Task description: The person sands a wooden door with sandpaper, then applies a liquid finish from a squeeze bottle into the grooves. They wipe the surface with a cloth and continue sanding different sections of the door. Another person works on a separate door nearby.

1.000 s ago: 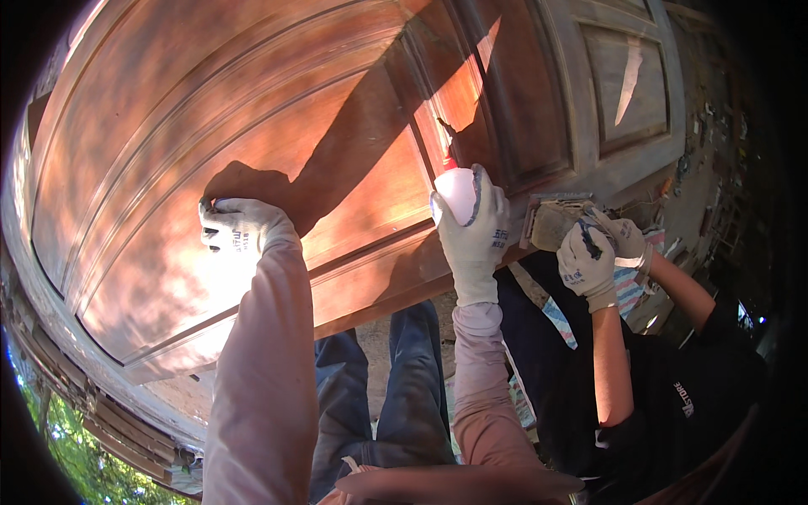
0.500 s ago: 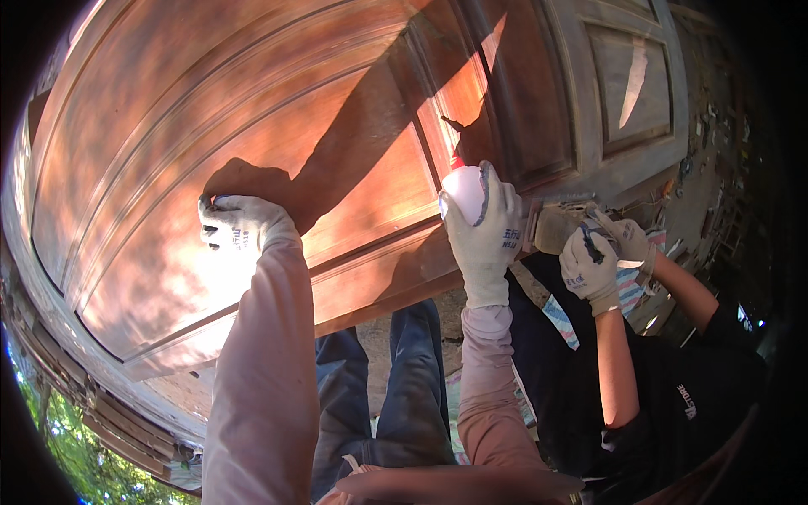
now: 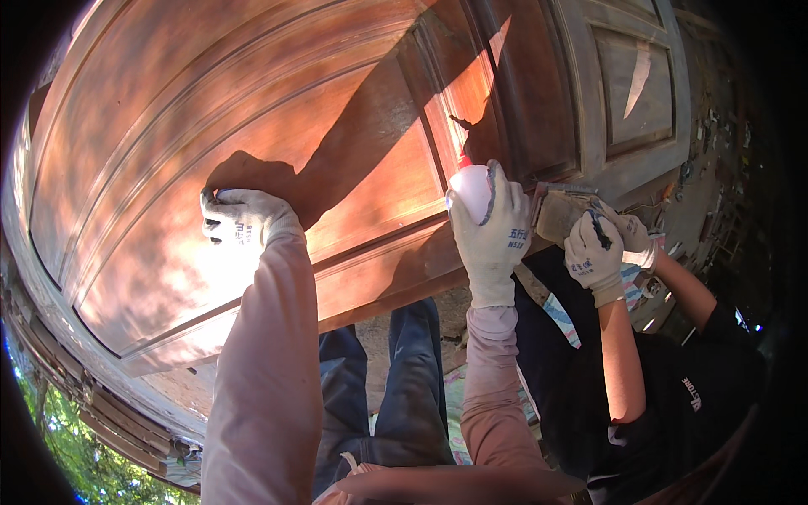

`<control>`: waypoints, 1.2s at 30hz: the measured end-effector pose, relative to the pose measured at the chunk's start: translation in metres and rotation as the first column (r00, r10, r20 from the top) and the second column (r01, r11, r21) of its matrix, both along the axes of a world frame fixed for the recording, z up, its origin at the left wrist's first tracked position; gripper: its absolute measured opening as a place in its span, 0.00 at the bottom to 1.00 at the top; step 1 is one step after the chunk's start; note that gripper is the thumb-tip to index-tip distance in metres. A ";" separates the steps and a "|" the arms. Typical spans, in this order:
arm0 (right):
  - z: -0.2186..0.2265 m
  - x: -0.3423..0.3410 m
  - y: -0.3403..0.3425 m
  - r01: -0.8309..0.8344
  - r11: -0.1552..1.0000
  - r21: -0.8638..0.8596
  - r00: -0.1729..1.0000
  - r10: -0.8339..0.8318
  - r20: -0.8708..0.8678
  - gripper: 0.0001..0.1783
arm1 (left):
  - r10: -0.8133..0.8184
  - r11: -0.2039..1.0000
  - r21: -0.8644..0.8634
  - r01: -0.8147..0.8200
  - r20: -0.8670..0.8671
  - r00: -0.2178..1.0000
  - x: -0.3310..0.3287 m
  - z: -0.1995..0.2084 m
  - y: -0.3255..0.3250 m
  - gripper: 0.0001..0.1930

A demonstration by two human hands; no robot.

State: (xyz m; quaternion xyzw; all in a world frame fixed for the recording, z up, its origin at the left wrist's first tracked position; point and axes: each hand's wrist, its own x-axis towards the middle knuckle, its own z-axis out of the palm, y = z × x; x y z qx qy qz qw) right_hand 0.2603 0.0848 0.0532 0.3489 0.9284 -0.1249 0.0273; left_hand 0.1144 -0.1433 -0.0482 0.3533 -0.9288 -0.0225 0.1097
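If my right hand (image 3: 495, 240) over-squeezes the bottle (image 3: 471, 191) it grips, the door (image 3: 370, 206) beneath could get splattered; whether my curled left hand (image 3: 252, 219) holds anything, I can't tell.

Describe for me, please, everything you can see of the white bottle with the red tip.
The white bottle looks like smooth plastic, with a rounded body and a narrow red tip at its far end. It is tilted, tip pointing away from the wearer, over the reddish-brown wooden door. The gloved right hand grips it, thumb on its left, fingers on its right. Whether the tip touches wood, and how full it is, cannot be told.
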 end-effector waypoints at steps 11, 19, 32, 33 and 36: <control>0.014 -0.010 0.008 -0.117 0.989 0.094 0.990 0.109 0.093 0.35 | 0.005 1.000 -0.017 -0.005 0.004 1.000 -0.002 0.003 0.003 0.16; 0.020 -0.015 0.013 -0.171 0.978 0.117 0.978 0.154 0.144 0.36 | 0.014 1.000 0.010 -0.014 -0.020 1.000 -0.002 0.004 0.003 0.17; 0.030 -0.018 0.015 0.134 0.944 -0.302 0.985 -0.092 0.149 0.36 | 0.005 1.000 -0.031 -0.005 -0.019 1.000 -0.002 0.001 0.000 0.16; 0.029 -0.018 0.012 0.135 0.943 -0.304 0.985 -0.093 0.148 0.36 | -0.008 0.999 -0.035 0.007 -0.031 0.999 -0.002 -0.001 -0.001 0.15; 0.029 -0.014 0.010 -0.069 0.997 -0.039 0.992 0.073 0.102 0.36 | -0.025 0.999 -0.047 0.023 -0.057 0.998 -0.001 -0.007 -0.005 0.15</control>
